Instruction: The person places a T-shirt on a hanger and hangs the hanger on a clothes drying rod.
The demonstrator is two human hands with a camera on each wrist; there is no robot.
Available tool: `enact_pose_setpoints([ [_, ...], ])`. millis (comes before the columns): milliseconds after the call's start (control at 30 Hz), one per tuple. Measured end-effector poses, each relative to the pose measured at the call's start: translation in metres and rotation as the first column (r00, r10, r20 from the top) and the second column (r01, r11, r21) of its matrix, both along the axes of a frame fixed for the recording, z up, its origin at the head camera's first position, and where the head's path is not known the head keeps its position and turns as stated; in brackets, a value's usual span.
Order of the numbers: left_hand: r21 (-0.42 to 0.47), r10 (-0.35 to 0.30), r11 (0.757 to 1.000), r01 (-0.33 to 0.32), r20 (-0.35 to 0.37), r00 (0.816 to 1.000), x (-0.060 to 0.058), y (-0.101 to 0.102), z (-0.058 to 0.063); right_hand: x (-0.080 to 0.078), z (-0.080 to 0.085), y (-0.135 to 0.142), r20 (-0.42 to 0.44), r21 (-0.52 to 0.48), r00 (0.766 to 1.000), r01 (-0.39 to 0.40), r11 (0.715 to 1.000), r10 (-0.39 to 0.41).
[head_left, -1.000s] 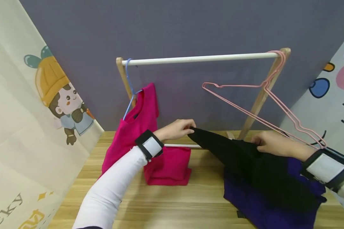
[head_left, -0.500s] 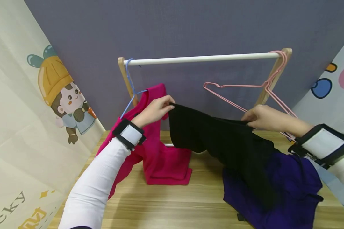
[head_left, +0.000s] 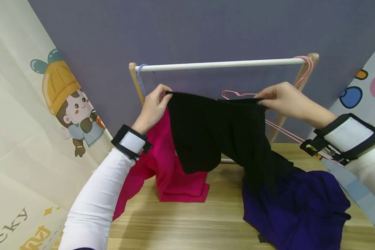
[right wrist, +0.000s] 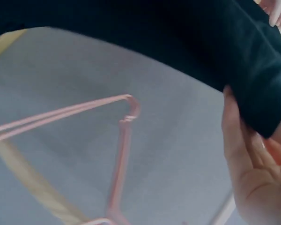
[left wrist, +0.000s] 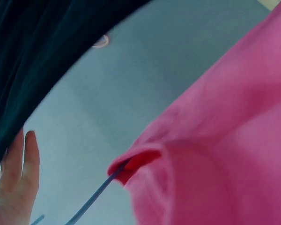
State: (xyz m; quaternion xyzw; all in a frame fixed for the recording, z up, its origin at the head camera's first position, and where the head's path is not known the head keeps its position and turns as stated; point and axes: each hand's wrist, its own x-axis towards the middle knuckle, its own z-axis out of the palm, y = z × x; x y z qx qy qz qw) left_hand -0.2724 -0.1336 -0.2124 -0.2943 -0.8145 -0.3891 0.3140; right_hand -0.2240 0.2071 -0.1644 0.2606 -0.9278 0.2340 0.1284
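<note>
Black shorts (head_left: 203, 132) hang spread between both hands, the two leg parts drooping below a nearly straight top edge. My left hand (head_left: 153, 109) pinches the left end of that edge, in front of a magenta shirt (head_left: 162, 149) on a blue hanger (head_left: 140, 78). My right hand (head_left: 287, 100) pinches the right end, in front of the pink hangers (head_left: 306, 71). The right leg part drapes down over a dark purple garment (head_left: 300, 208) on the table. In the right wrist view, fingers (right wrist: 234, 136) lie against the dark cloth's edge.
A white rail (head_left: 218, 64) on wooden posts (head_left: 279, 126) spans the back, with a lower bar behind the shorts. Pale wooden table (head_left: 181, 225) lies beneath. Printed curtains stand at both sides, and a grey wall (head_left: 206, 27) closes the back.
Both hands have risen; the left has also moved left. The black shorts have lifted off most of the purple garment and spread open. The right hand has taken hold of the top edge.
</note>
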Motion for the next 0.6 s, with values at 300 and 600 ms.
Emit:
enact_pose_setpoints([
  [300,0.202,0.101,0.976,-0.079,-0.101,0.99,0.002,-0.003,0.028,0.005,0.043,-0.015,-0.093,-0.159,0.993,0.054,0.986,-0.069],
  [600,0.26,0.185,0.954,-0.147,-0.131,0.974,0.011,-0.018,0.062,0.006,0.073,-0.028,-0.055,-0.432,0.998,-0.036,0.901,0.013],
])
